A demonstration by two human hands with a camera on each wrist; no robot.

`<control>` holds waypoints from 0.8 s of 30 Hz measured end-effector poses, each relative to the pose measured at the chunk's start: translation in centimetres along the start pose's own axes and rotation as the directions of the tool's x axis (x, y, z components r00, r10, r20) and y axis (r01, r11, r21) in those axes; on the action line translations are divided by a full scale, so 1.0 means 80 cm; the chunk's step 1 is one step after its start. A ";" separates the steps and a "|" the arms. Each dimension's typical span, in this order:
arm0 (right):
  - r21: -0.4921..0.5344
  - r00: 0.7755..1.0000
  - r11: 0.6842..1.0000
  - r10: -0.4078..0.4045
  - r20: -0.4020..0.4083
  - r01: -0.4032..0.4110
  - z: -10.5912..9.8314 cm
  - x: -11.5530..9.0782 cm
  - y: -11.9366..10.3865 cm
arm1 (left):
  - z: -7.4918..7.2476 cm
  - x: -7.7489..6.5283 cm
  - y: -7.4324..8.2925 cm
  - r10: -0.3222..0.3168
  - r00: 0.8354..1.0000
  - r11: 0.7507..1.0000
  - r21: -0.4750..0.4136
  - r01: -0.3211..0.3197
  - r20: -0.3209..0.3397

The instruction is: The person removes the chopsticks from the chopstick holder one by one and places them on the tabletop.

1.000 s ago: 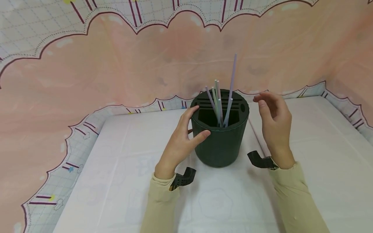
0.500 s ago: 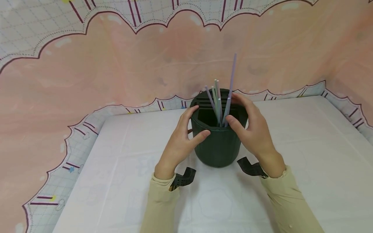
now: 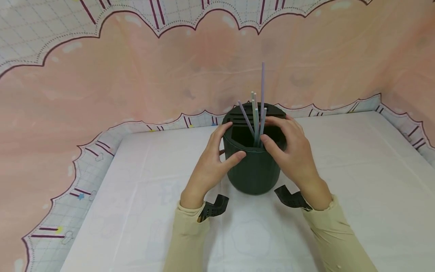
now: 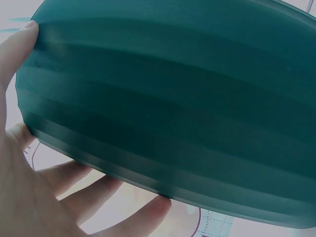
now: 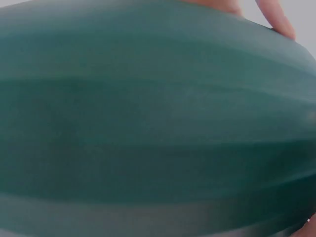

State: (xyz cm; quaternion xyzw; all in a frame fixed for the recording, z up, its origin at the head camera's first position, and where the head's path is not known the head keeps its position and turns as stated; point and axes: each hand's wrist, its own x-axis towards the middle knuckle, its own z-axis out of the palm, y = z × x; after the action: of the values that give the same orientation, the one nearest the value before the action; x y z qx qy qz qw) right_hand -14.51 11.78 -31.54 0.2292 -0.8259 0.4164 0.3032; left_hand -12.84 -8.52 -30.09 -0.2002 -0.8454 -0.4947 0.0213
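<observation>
our left hand (image 3: 211, 168) and right hand (image 3: 293, 156) both clasp the cup (image 3: 253, 173); several straws (image 3: 256, 124) already stand between them, any left unseen.

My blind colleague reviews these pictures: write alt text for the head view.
A person's left hand grips a round, dark green holder on a white table. The right hand curves over the holder's edge, its thumb near thin pastel sticks standing inside.
</observation>
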 end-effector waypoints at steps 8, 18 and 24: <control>0.080 0.999 0.997 0.013 -0.052 -0.008 0.001 0.002 -0.007 | 0.000 0.000 0.000 0.003 1.000 1.000 -0.001 -0.003 -0.001; 0.235 0.983 0.969 0.106 -0.148 -0.069 -0.008 -0.001 -0.022 | 0.001 -0.001 0.002 -0.007 1.000 1.000 0.002 0.007 -0.001; 0.437 0.958 0.899 0.121 -0.261 0.005 -0.023 0.003 -0.042 | 0.002 -0.001 0.003 -0.007 1.000 1.000 0.004 0.007 0.002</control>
State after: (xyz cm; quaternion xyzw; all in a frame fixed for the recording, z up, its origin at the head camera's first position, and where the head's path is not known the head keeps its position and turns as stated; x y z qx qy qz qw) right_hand -12.02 11.41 -28.67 0.2044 -0.6676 0.6266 0.3462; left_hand -12.68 -8.33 -30.01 -0.1975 -0.8471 -0.4930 0.0189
